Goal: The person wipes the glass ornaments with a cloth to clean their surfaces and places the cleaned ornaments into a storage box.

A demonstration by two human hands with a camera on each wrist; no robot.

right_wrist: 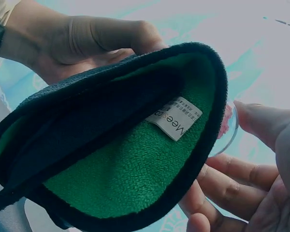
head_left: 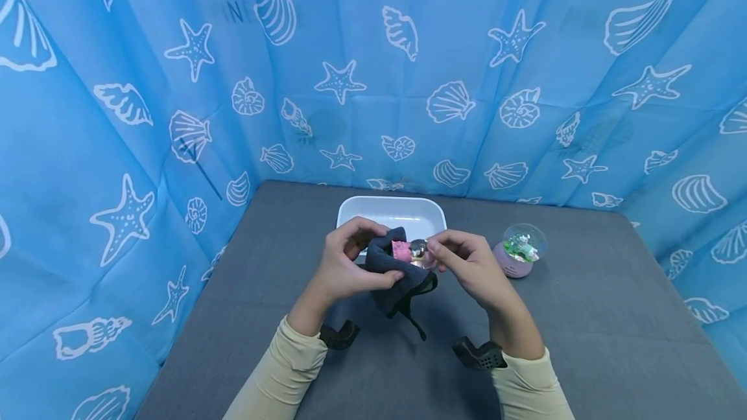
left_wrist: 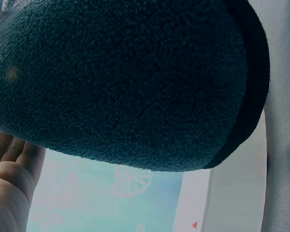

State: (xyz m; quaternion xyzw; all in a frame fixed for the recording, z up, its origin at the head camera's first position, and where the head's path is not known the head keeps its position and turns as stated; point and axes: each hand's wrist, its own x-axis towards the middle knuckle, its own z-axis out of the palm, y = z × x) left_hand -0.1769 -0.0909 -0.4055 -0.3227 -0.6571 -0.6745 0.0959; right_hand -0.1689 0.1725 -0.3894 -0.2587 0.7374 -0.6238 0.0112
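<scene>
A dark grey terry cloth (head_left: 382, 261) with black edging is gripped in my left hand (head_left: 347, 264), thumb in front and fingers behind. The right wrist view shows its green inner side (right_wrist: 130, 164), a white label (right_wrist: 176, 117) and a black loop. My right hand (head_left: 469, 268) pinches the rim of a clear rounded globe with a pink figure (head_left: 401, 250) and a shiny silver part (head_left: 419, 249) in it. Against the globe lies the cloth, partly wrapped round it. In the left wrist view the cloth (left_wrist: 135, 87) hides most of the globe.
Behind the hands stands a white tray (head_left: 438, 212) on the grey tabletop (head_left: 262, 316). A snow globe (head_left: 518, 255) with a pinkish base and green inside rests to the right. Blue shell-print curtains (head_left: 362, 50) hang around the table's back and sides.
</scene>
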